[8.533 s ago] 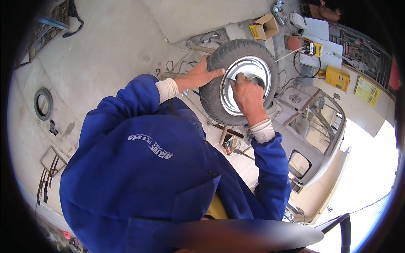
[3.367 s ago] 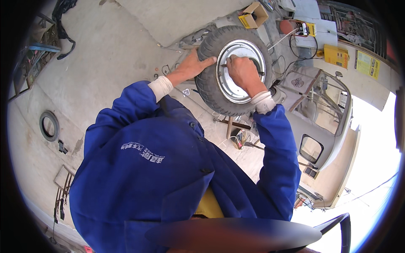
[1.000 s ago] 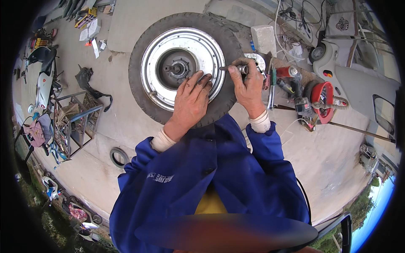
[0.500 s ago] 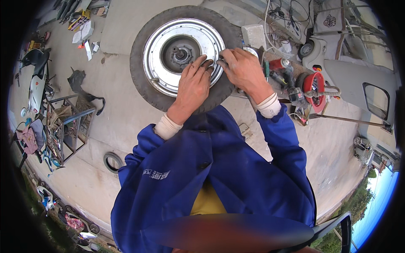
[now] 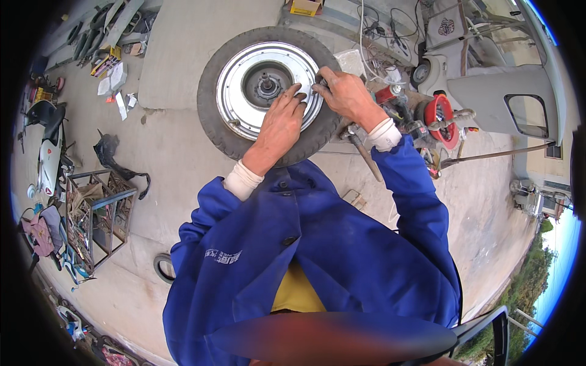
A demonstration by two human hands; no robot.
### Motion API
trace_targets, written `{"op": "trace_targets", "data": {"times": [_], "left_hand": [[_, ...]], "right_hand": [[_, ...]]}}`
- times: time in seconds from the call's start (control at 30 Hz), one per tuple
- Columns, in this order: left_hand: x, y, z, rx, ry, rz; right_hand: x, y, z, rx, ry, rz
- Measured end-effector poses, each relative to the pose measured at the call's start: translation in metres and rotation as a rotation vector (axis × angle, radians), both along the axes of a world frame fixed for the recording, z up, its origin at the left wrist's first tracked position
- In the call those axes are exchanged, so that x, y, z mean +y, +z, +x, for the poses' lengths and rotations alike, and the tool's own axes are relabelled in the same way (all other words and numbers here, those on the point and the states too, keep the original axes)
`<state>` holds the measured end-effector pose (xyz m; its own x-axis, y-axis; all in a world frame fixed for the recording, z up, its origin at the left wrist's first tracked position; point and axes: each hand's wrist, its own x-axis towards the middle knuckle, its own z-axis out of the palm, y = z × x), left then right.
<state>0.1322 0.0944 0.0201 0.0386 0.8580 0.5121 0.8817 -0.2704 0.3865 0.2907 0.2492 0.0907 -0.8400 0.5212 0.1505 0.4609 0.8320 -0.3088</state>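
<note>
A wheel with a black tyre (image 5: 217, 113) and a silver steel rim (image 5: 231, 75) lies face up in front of me, its hub (image 5: 267, 86) in the middle. My left hand (image 5: 282, 125) rests with fingers stretched out on the rim's right lower part. My right hand (image 5: 345, 97) is pinched at the rim's right edge, on something small and dark that I cannot make out. Under my right wrist a long metal tool (image 5: 369, 158) points down and back from beside the tyre.
On the right are a red basin (image 5: 452, 139) with metal parts, assorted tools and a grey vehicle body (image 5: 488, 91). On the left stand a metal frame cart (image 5: 97, 213), a white scooter (image 5: 50, 165) and black plastic sheeting (image 5: 107, 155). A loose tyre (image 5: 160, 268) lies behind the cart.
The view shifted from the earlier angle. Since a second ago, my right hand has brought the dark tool to the rim's edge, turning over it. My left hand stays spread on the rim.
</note>
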Motion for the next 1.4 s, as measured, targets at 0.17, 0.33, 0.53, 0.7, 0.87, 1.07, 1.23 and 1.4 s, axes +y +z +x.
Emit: {"op": "trace_targets", "data": {"times": [0.17,0.33,0.53,0.7,0.87,1.07,1.23,1.4], "left_hand": [[-0.002,-0.001,-0.005,0.009,-0.024,0.012],[0.002,0.004,-0.007,-0.069,-0.057,0.002],[0.002,0.004,-0.009,-0.114,-0.054,0.007],[0.003,-0.001,-0.010,-0.099,-0.046,0.033],[0.004,-0.004,-0.009,-0.067,-0.037,0.074],[0.005,-0.007,-0.009,-0.072,-0.043,0.113],[0.006,-0.009,-0.009,-0.055,-0.054,0.129],[0.001,-0.004,-0.008,-0.036,-0.043,0.112]], "right_hand": [[-0.009,0.009,-0.008,-0.098,0.085,0.130],[-0.001,0.003,-0.005,-0.028,0.094,0.139],[-0.002,0.032,-0.020,-0.326,0.136,0.236],[-0.006,0.028,-0.022,-0.219,0.173,0.279],[-0.001,0.024,-0.024,-0.298,0.245,0.246],[-0.015,0.029,-0.029,-0.338,0.116,0.237],[-0.004,0.021,-0.029,-0.459,0.236,0.321],[-0.011,0.023,-0.033,-0.364,0.110,0.258]]}}
